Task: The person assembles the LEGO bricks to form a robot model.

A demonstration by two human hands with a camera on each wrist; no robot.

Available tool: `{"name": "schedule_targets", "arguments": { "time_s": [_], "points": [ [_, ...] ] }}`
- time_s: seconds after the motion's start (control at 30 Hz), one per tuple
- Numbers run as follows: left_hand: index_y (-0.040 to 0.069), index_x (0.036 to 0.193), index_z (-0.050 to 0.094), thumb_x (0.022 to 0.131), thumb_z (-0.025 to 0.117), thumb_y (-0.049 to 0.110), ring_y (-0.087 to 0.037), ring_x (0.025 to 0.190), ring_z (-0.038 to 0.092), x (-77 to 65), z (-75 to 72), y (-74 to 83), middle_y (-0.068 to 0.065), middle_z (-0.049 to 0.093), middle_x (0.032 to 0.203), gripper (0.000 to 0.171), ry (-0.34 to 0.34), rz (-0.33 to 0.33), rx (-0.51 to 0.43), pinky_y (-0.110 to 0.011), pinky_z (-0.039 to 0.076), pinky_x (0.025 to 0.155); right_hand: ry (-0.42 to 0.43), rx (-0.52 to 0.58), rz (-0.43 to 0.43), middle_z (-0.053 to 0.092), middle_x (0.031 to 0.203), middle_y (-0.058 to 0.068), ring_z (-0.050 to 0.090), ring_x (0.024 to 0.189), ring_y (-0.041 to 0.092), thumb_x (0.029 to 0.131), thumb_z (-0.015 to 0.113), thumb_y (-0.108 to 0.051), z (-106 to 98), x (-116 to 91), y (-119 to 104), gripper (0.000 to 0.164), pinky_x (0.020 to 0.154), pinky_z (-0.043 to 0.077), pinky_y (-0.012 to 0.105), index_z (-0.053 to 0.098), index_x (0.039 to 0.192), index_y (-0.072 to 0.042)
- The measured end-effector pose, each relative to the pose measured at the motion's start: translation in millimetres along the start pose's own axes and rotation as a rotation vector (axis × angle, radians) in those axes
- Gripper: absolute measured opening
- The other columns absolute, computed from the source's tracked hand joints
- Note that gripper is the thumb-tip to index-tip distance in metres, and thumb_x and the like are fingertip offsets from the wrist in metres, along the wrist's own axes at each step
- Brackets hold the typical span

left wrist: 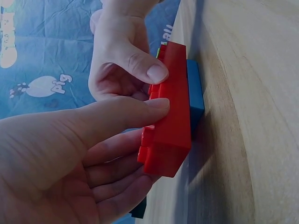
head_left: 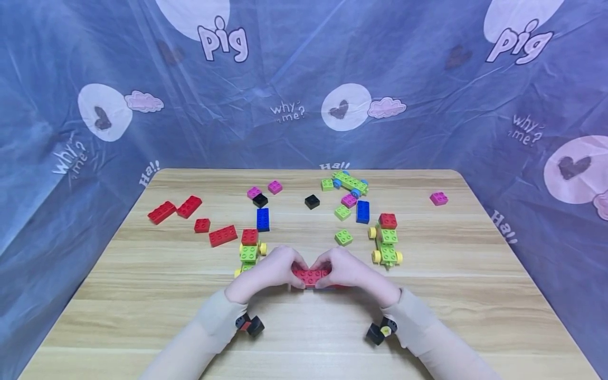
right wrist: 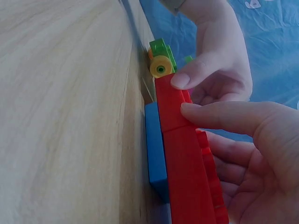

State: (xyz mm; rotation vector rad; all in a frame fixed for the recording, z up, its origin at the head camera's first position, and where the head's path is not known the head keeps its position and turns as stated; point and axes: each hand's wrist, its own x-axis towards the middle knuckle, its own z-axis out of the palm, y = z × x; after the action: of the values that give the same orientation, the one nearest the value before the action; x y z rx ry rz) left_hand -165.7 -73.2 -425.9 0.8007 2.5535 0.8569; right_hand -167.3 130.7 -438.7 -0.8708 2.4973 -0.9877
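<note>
Both hands hold a row of red bricks [head_left: 311,276] near the middle of the table. My left hand [head_left: 281,266] pinches it from the left, thumb on the near side and fingers behind. From the right, my right hand [head_left: 343,268] grips it likewise, the two thumbs close together. A seam between two red bricks [right wrist: 184,172] shows in the right wrist view. Beneath them sits a blue brick [right wrist: 155,144], low by the tabletop. The fingers partly hide the studs and the far side.
Left of the hands stands a green wheeled toy [head_left: 248,253] with a red brick; a similar toy [head_left: 388,245] stands right. Loose red bricks [head_left: 223,236] lie at left. Farther back are a blue brick [head_left: 363,211], black brick [head_left: 312,201] and blue-wheeled base [head_left: 350,183].
</note>
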Motion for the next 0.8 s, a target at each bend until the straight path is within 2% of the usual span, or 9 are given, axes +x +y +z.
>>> {"name": "schedule_targets", "arguments": {
  "time_s": [0.2, 0.8],
  "points": [
    [0.007, 0.093, 0.076, 0.064, 0.087, 0.014, -0.014, 0.083, 0.064, 0.9, 2.6, -1.3, -0.004, 0.075, 0.09, 0.031, 0.021, 0.0, -0.014, -0.029, 0.05, 0.076, 0.01, 0.018, 0.037, 0.074, 0.084, -0.001, 0.062, 0.078, 0.006, 0.063, 0.086, -0.016, 1.2, 1.5, -0.9, 0.031, 0.077, 0.05, 0.025, 0.076, 0.092, -0.009],
    [0.008, 0.091, 0.077, 0.061, 0.089, 0.014, -0.015, 0.083, 0.064, 4.4, 4.0, -2.0, -0.003, 0.075, 0.087, 0.032, 0.021, -0.02, 0.004, -0.032, 0.05, 0.079, 0.005, 0.038, 0.049, 0.074, 0.084, -0.001, 0.061, 0.079, 0.006, 0.064, 0.085, -0.014, 0.9, 1.6, 0.1, 0.031, 0.077, 0.049, 0.025, 0.076, 0.093, -0.008]
  ]
}}
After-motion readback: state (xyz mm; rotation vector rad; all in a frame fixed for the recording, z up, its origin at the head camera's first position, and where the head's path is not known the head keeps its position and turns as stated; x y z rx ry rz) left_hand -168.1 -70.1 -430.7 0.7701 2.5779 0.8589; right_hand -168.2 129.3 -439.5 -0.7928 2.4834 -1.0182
